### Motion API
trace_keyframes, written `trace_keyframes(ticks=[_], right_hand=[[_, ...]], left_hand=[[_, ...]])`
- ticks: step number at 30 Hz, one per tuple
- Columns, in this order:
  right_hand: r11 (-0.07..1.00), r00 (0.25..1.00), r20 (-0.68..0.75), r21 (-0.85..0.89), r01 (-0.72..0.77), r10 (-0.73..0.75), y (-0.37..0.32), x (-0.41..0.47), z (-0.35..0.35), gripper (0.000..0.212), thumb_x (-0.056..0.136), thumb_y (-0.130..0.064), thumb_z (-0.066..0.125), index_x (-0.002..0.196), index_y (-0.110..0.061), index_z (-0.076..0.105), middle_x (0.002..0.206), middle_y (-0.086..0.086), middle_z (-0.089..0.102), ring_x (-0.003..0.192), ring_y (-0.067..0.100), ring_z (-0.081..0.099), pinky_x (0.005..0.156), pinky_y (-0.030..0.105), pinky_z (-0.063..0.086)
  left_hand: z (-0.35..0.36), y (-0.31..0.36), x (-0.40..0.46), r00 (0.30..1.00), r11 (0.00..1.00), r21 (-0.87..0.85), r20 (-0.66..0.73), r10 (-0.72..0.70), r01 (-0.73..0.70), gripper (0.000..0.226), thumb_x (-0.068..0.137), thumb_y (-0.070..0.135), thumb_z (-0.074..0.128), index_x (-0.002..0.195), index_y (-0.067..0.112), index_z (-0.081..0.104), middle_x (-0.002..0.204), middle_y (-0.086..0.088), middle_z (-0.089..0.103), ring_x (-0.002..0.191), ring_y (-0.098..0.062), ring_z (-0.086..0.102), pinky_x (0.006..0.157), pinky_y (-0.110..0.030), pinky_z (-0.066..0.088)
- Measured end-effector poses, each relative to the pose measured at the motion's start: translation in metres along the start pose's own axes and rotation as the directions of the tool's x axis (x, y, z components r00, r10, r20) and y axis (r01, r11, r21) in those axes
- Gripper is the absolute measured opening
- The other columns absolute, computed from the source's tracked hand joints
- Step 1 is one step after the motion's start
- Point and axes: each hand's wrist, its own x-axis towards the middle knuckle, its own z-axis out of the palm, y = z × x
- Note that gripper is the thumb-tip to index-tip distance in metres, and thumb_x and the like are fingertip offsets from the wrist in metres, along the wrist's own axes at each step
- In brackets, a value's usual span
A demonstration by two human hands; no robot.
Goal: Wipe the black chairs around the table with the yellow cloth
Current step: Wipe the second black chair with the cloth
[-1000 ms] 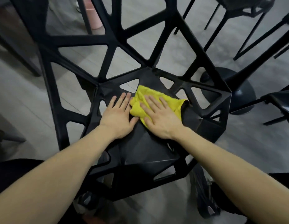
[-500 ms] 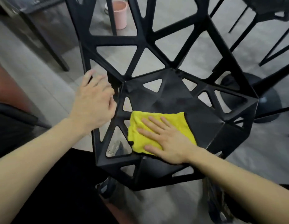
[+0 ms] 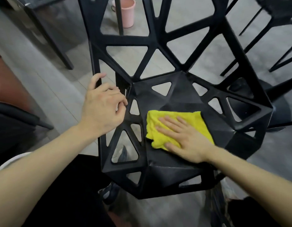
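- On the seat of the black chair (image 3: 179, 99), toward its front edge, lies the yellow cloth (image 3: 158, 122), bunched and folded at its left side.
- The right hand (image 3: 186, 138) lies flat on the cloth, fingers straight and slightly spread, pressing it against the seat; this grip is released, with nothing curled round the cloth.
- The fingertips of that hand point toward the left edge of the seat, and the cloth shows beyond them and along the far side of the hand.
- The left hand (image 3: 102, 107) is at the chair's left side, where the seat meets the side frame; its fingers are curled, and the forefinger hooks over a black strut of the frame.
- How firmly the left hand grasps the strut I cannot tell, since the other fingers are only loosely bent over the frame.
- The chair is made of black struts with triangular openings, and the grey floor (image 3: 63, 95) shows through them.
- A pink bucket (image 3: 128, 12) stands on the floor behind the chair back, partly crossed by a dark leg.
- More black chair legs (image 3: 250, 45) stand at the upper right, well apart from the cloth.
- A round black base (image 3: 282, 110) rests on the floor just beside the chair's right side.
- Both bare forearms reach in from the near edge of the view.
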Motion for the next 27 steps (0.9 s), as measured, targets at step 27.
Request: trace_keyframes(ticks=[27], right_hand=[[0.998, 0.996, -0.080, 0.053, -0.026, 0.030, -0.067, 0.039, 0.009, 0.071, 0.106, -0.064, 0.030, 0.169, -0.035, 0.012, 0.178, 0.004, 0.007, 0.165, 0.020, 0.002, 0.133, 0.042, -0.002]], left_hand=[[0.002, 0.002, 0.007, 0.996, 0.985, 0.172, 0.090, -0.019, 0.003, 0.038, 0.094, 0.020, 0.046, 0.074, 0.022, 0.079, 0.074, 0.006, 0.075, 0.085, -0.021, 0.065, 0.126, -0.049, 0.026]])
